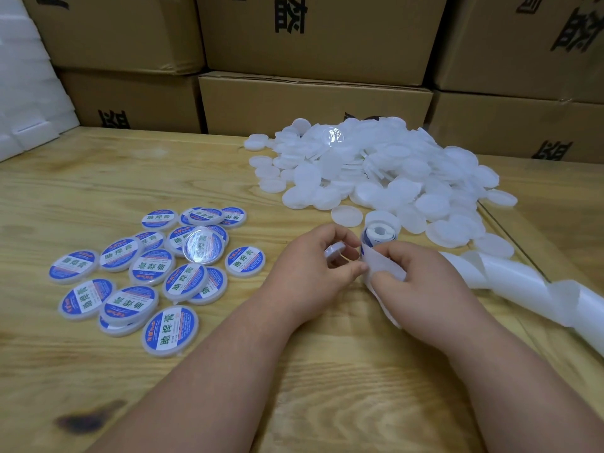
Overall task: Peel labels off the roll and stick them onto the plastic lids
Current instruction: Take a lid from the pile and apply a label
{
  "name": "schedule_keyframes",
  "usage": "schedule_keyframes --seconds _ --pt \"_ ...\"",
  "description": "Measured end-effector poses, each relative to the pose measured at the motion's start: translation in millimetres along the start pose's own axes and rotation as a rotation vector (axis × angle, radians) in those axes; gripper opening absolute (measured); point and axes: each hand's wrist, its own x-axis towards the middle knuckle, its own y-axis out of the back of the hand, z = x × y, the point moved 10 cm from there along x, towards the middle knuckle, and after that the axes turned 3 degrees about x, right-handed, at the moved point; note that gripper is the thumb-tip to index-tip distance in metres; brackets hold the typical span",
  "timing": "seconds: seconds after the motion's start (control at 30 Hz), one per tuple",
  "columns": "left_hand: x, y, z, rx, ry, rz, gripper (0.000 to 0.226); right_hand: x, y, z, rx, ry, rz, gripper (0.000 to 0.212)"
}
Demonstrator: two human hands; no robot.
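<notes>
On the wooden table (163,171) in front of you, the work falls into two groups. To your left lies a loose cluster of labelled lids (137,273), roughly twenty of them, each with its blue and white sticker already on, several overlapping. Ahead and to the right sits a far bigger pile of blank lids (385,171), all white and bare. Judging from that, you are only a small way through; most of the job is still ahead.

Your left hand (313,266) has its fingers curled round one blank lid (335,251), held on edge between thumb and fingertips, touching nothing on the table. Your right hand (421,282) is just beside it, thumb and forefinger pinching the white backing paper (382,259) where it comes off the label roll (379,235). The roll stands right above your right thumb, at the near edge of the blank pile. You cannot tell from here whether a label is already lifting free, because your fingers cover that spot.

The used backing strip (523,286) trails away to your right in loose coils across the table. Behind everything stand stacked cardboard boxes (313,103), with white foam pieces (29,93) at far left.
</notes>
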Motion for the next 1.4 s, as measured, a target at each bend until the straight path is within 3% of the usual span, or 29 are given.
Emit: schedule_keyframes --seconds 0.1,0.2,0.43,0.87,0.97,1.07,1.23,1.33,1.4 --pt "-0.1 2.9 -0.1 -0.003 -0.002 0.028 0.024 -2.9 -2.2 -5.0 0.040 -0.003 -0.027 0.034" --pt "-0.7 4.5 1.1 0.000 -0.005 0.039 0.024 -3.6 -1.3 -6.0 0.051 -0.004 -0.023 0.039" --pt "-2.9 3.9 9.2 -0.024 -0.036 0.021 0.022 0.3 2.6 -0.7 0.051 0.031 0.035 0.010" --pt "-4.4 4.8 10.3 -0.056 -0.047 0.043 0.024 0.1 5.9 -4.0 0.136 0.087 0.090 0.009" --pt "-2.0 12.4 6.8 -0.042 -0.028 0.111 0.021 -0.6 11.0 -4.5 0.117 0.082 0.128 0.015" --pt "-0.3 26.9 1.9 -0.055 0.000 0.227 0.022 -0.4 18.9 -1.3 0.095 0.059 0.186 0.009" --pt "-1.9 46.2 -6.2 -0.191 0.075 0.354 0.022 -1.2 27.1 2.8 0.092 0.017 0.261 0.011" --pt "-3.4 49.1 -9.3 -0.254 0.122 0.366 0.027 -0.8 30.3 3.4 0.093 0.011 0.309 0.008" --pt "-1.9 44.5 -10.1 -0.284 0.135 0.327 0.028 -3.4 35.8 -4.9 0.079 0.086 0.372 0.019"
